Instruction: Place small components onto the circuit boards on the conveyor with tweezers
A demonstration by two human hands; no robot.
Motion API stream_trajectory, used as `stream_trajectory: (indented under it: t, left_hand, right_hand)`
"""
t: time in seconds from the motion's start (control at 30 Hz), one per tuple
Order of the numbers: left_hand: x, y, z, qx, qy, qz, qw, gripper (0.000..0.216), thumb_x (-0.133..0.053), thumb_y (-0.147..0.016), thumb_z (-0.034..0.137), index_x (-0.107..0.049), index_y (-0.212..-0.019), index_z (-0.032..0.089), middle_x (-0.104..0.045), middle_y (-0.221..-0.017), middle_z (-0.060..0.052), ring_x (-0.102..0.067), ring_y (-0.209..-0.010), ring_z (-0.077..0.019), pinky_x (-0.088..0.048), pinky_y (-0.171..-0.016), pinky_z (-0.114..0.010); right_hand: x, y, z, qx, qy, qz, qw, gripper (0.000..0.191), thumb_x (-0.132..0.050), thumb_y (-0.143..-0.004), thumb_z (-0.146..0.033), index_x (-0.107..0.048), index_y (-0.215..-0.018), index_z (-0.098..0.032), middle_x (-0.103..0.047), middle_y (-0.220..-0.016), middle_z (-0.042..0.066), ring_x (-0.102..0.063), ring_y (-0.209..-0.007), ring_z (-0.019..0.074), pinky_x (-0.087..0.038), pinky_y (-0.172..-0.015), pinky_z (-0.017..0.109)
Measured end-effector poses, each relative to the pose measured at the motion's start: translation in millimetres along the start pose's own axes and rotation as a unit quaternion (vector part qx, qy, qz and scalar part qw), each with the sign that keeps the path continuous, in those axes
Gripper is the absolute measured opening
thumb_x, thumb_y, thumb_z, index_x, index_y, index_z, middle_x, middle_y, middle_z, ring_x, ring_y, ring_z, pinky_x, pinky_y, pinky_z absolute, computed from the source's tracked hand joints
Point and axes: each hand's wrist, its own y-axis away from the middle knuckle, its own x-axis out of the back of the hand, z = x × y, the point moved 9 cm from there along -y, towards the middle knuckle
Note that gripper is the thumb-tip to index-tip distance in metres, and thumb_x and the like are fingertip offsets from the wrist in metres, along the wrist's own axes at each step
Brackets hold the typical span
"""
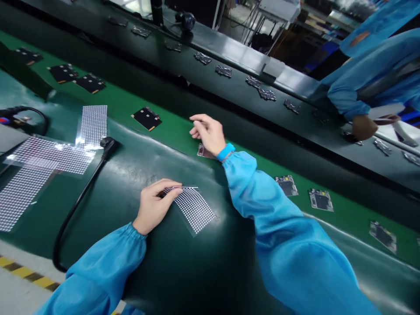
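My left hand [154,204] rests on the dark green mat, fingers closed on thin metal tweezers [183,188] whose tip lies over a clear strip of small white square stickers [193,209]. My right hand [207,132] reaches forward to the green conveyor belt [177,129], fingers curled over a small circuit board [202,151] that shows partly under the wrist. A blue band sits on that wrist. Whether the right fingers grip the board is hidden.
More sticker sheets [49,157] lie at the left, with a black cable [82,197] across the mat. Black boards [146,118] and other circuit boards [320,200] ride on the belt. Another person's hand [364,127] in a blue sleeve works at the far right.
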Motion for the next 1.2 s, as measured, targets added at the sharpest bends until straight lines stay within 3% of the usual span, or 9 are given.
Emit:
stream_trajectory:
  t: [0.1, 0.17, 0.27, 0.37, 0.57, 0.77, 0.9, 1.0, 1.2]
  left_hand:
    - [-1.4, -0.6, -0.8, 0.005, 0.003, -0.004, 1.000, 0.006, -0.078, -0.087, 0.028, -0.082, -0.090, 0.024, -0.081, -0.092, -0.003, -0.075, -0.084, -0.0165, -0.061, -0.079, -0.027]
    - [-2.4, -1.2, -0.7, 0.009, 0.009, -0.007, 1.000, 0.007, -0.078, -0.087, 0.029, -0.082, -0.090, 0.024, -0.081, -0.092, -0.003, -0.075, -0.083, -0.0167, -0.061, -0.079, -0.027]
    - [-3.6, -2.4, 1.1, 0.010, 0.016, -0.007, 1.000, 0.007, -0.077, -0.087, 0.029, -0.081, -0.089, 0.023, -0.080, -0.091, -0.004, -0.075, -0.083, -0.0174, -0.061, -0.078, -0.028]
    - [-4.9, -3.3, 3.1, 0.012, 0.020, -0.007, 1.000, 0.006, -0.077, -0.087, 0.027, -0.081, -0.088, 0.023, -0.080, -0.090, -0.004, -0.075, -0.083, -0.0175, -0.061, -0.079, -0.029]
    - [-7.4, -2.4, 2.4, 0.020, 0.037, -0.010, 0.999, 0.005, -0.077, -0.087, 0.026, -0.081, -0.088, 0.023, -0.080, -0.090, -0.003, -0.074, -0.083, -0.0166, -0.061, -0.080, -0.028]
    - [-6.0, -2.7, -1.0, 0.024, 0.031, -0.008, 0.999, 0.006, -0.077, -0.088, 0.028, -0.081, -0.089, 0.023, -0.079, -0.090, -0.003, -0.074, -0.083, -0.0163, -0.060, -0.080, -0.028]
    - [-3.6, -2.9, -1.5, 0.025, 0.030, 0.002, 0.999, 0.007, -0.077, -0.088, 0.028, -0.081, -0.089, 0.023, -0.080, -0.091, -0.003, -0.073, -0.084, -0.0167, -0.060, -0.081, -0.029]
    - [-3.5, -3.4, -2.0, 0.028, 0.028, 0.004, 0.999, 0.007, -0.077, -0.088, 0.028, -0.081, -0.089, 0.023, -0.080, -0.090, -0.003, -0.073, -0.083, -0.0164, -0.059, -0.079, -0.029]
    - [-2.7, -4.3, 0.9, 0.019, 0.026, 0.005, 0.999, 0.005, -0.077, -0.088, 0.027, -0.081, -0.088, 0.024, -0.079, -0.089, -0.001, -0.073, -0.080, -0.0148, -0.058, -0.075, -0.026]
  right_hand:
    - [-62.1, -25.8, -30.2, 0.073, 0.197, -0.077, 0.975, 0.017, -0.056, -0.102, -0.031, -0.065, -0.112, -0.021, -0.075, -0.102, 0.007, -0.069, -0.100, 0.0242, -0.054, -0.093, 0.039]
    - [-99.1, -39.8, -38.6, 0.088, 0.297, -0.108, 0.945, 0.027, -0.069, -0.095, -0.038, -0.063, -0.114, -0.019, -0.073, -0.112, 0.012, -0.063, -0.114, 0.0328, -0.050, -0.097, 0.047]
    - [-125.8, -50.8, -41.5, 0.087, 0.364, -0.112, 0.920, 0.041, -0.074, -0.089, -0.043, -0.060, -0.116, -0.016, -0.069, -0.120, 0.018, -0.057, -0.122, 0.0395, -0.047, -0.099, 0.053]
    - [-113.4, -49.9, -39.6, 0.080, 0.367, -0.100, 0.921, 0.033, -0.071, -0.089, -0.034, -0.059, -0.114, -0.015, -0.069, -0.118, 0.019, -0.059, -0.116, 0.0387, -0.047, -0.096, 0.052]
    - [-35.8, -45.3, -56.1, 0.066, 0.241, -0.067, 0.966, 0.037, -0.069, -0.087, -0.028, -0.055, -0.117, -0.013, -0.071, -0.100, 0.009, -0.065, -0.088, 0.0244, -0.051, -0.087, 0.039]
    - [-38.0, -43.0, -93.4, 0.093, 0.122, -0.078, 0.985, 0.040, -0.074, -0.088, -0.033, -0.061, -0.120, -0.014, -0.072, -0.115, 0.011, -0.066, -0.109, 0.0273, -0.053, -0.096, 0.041]
    - [-31.6, 0.1, -89.4, 0.017, -0.113, -0.120, 0.986, 0.043, -0.061, -0.099, -0.049, -0.065, -0.128, -0.018, -0.075, -0.098, 0.006, -0.071, -0.085, 0.0179, -0.057, -0.074, 0.029]
    - [-21.0, 53.5, -76.7, -0.055, -0.214, -0.167, 0.961, 0.045, -0.069, -0.093, -0.055, -0.074, -0.113, -0.015, -0.074, -0.081, 0.004, -0.066, -0.066, 0.0133, -0.055, -0.058, 0.024]
    - [-11.4, 115.6, -57.4, -0.147, -0.314, -0.150, 0.926, 0.029, -0.084, -0.082, -0.040, -0.077, -0.097, -0.016, -0.079, -0.091, 0.007, -0.074, -0.073, 0.0159, -0.064, -0.069, 0.029]
